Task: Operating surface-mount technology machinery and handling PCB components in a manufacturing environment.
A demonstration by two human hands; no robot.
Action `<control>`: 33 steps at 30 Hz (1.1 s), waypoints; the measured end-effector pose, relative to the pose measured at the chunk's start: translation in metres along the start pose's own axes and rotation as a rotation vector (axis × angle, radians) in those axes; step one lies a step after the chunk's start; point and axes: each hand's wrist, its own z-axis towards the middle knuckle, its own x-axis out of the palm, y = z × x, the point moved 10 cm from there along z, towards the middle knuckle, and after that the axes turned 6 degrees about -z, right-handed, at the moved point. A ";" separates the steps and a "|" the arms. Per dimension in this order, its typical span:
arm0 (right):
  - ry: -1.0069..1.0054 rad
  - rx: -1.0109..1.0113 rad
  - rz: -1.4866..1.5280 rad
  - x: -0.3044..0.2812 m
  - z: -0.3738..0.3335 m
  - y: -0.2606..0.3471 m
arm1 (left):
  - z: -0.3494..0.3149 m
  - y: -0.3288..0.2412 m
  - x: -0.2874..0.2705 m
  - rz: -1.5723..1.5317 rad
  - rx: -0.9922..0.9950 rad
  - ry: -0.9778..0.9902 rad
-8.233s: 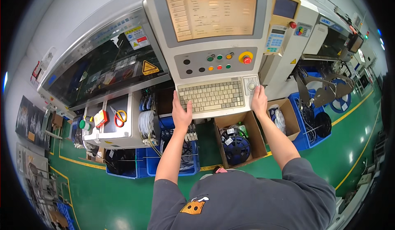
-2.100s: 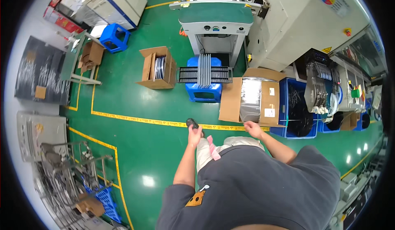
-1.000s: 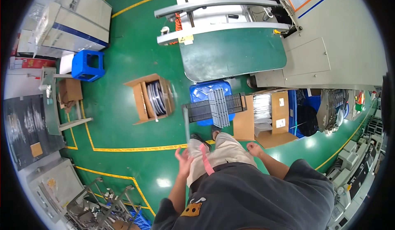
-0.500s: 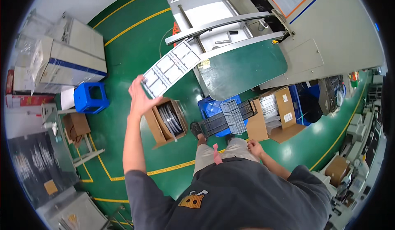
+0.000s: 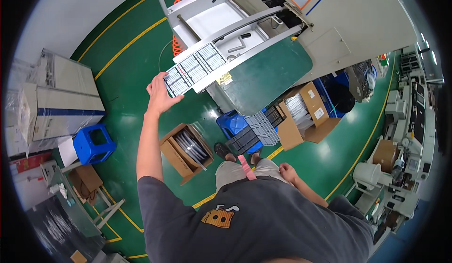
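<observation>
My left hand (image 5: 160, 93) grips the near end of a white circuit board panel (image 5: 189, 71), with fingers along one edge and the thumb along the other. The panel is long and flat, marked off into rectangular sections with rows of small dots. Its far end overlaps the rails of a white machine conveyor (image 5: 221, 20), beside the green table top (image 5: 266, 77). Down by my thigh hangs my right hand (image 5: 288, 172), its fingers curled in and nothing visible in them.
An open carton of reels (image 5: 186, 152) stands on the floor left of my feet. Ahead, black and grey racks (image 5: 262, 129) lie on a blue stool (image 5: 230, 124). Another open carton (image 5: 289, 129) is to their right. A second blue stool (image 5: 94, 144) stands at the left.
The panel has turned flatter in my left hand, and its far end has moved over the conveyor rails. The whole view has shifted a little. My right hand stays by my thigh.
</observation>
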 end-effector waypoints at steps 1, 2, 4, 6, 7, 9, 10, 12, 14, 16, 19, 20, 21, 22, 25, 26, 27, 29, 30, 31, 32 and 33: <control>-0.002 -0.011 0.006 0.002 -0.002 0.003 | 0.002 0.000 0.001 -0.002 -0.004 0.005; -0.004 -0.024 0.011 0.004 -0.004 0.006 | 0.004 -0.002 0.003 -0.004 0.004 0.010; -0.008 -0.033 0.020 0.006 -0.006 0.008 | 0.007 -0.011 0.003 0.010 0.016 0.036; -0.016 -0.038 0.021 0.006 -0.006 0.010 | 0.010 -0.013 0.008 0.019 0.026 0.050; -0.018 -0.042 0.022 0.006 -0.007 0.012 | 0.010 -0.010 0.005 -0.062 0.034 -0.070; -0.015 -0.049 0.025 0.006 -0.005 0.017 | 0.002 0.004 -0.004 -0.215 0.040 -0.318; -0.018 -0.047 0.030 0.006 -0.005 0.018 | -0.001 0.011 0.004 -0.211 0.041 -0.317; -0.020 -0.055 0.040 0.003 -0.003 0.024 | -0.013 0.051 0.014 -0.338 -0.265 -0.310; -0.035 -0.051 0.009 0.001 -0.008 0.022 | -0.009 0.027 0.022 -0.248 -0.251 -0.224; -0.042 -0.055 0.004 0.000 -0.013 0.027 | -0.005 -0.004 0.032 -0.057 -0.248 -0.078; -0.060 -0.019 0.022 -0.007 -0.019 0.029 | 0.017 -0.043 0.037 0.008 -0.229 -0.100; -0.066 -0.021 0.032 -0.009 -0.019 0.028 | 0.024 -0.053 0.038 0.040 -0.229 -0.115; -0.072 -0.031 0.048 -0.010 -0.020 0.027 | 0.034 -0.064 0.043 0.042 -0.215 -0.115; -0.078 -0.039 0.065 -0.010 -0.021 0.024 | 0.045 -0.075 0.050 0.077 -0.203 -0.125; -0.108 -0.040 0.096 -0.012 -0.024 0.003 | 0.080 -0.105 0.079 0.144 -0.172 -0.140; -0.120 -0.045 0.096 -0.014 -0.023 -0.004 | 0.093 -0.114 0.085 0.121 -0.167 -0.135; -0.129 -0.050 0.094 -0.015 -0.022 -0.011 | 0.103 -0.121 0.090 0.099 -0.166 -0.131; -0.130 -0.034 0.125 -0.021 -0.023 -0.022 | 0.108 -0.143 0.112 0.075 -0.149 -0.108; -0.123 -0.028 0.141 -0.025 -0.021 -0.027 | 0.101 -0.150 0.108 0.042 -0.153 -0.241; -0.111 -0.026 0.151 -0.027 -0.019 -0.032 | 0.089 -0.153 0.103 0.012 -0.162 -0.377; -0.095 -0.025 0.145 -0.028 -0.017 -0.036 | 0.072 -0.153 0.098 -0.014 -0.177 -0.515; -0.097 -0.011 0.150 -0.030 -0.015 -0.047 | 0.056 -0.172 0.111 -0.118 -0.099 -0.532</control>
